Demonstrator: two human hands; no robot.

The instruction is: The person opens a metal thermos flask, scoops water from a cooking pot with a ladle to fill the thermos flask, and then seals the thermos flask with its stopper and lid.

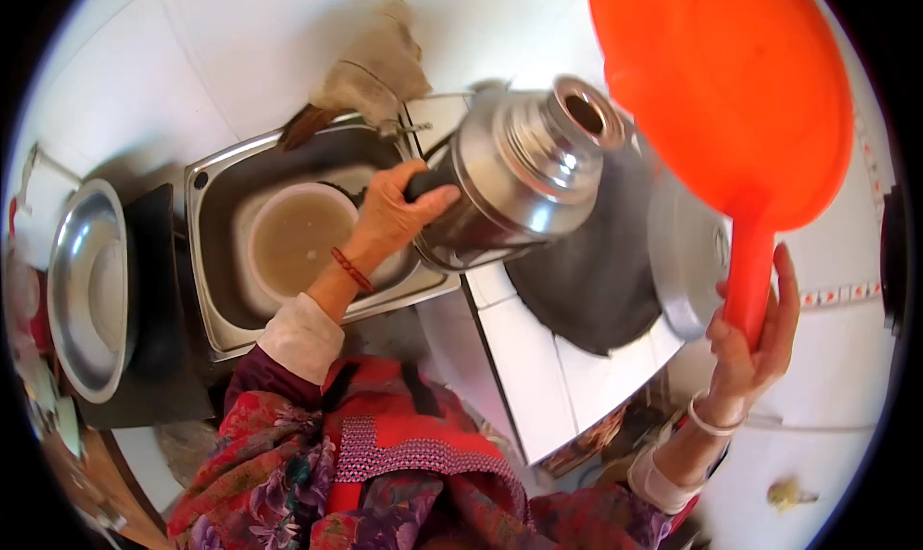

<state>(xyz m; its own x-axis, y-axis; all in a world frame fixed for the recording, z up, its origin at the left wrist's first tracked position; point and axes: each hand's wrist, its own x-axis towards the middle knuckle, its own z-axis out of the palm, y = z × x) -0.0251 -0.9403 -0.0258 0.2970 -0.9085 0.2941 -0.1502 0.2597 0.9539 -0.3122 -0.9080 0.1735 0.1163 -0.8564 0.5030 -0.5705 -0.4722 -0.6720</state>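
My left hand (389, 213) is closed around the dark handle of a silver metal thermos flask (524, 175). The flask tilts to the right, and its mouth shows with no stopper in it. At the right, my right hand (755, 348) grips the handle of an orange plastic water dipper (735, 79), raised above the counter near the camera. The dipper's round bowl is to the right of the flask's mouth, apart from it in the picture. Behind the flask lies a large dark round pan or cover (596, 286), partly hidden.
A steel sink (200, 262) at the left holds a pale basin (254, 247) of cloudy water. Cloth wraps the tap (370, 69). A metal basin (65, 300) leans at far left. A silver lid or pot (683, 262) stands beside the white tiled counter (534, 391).
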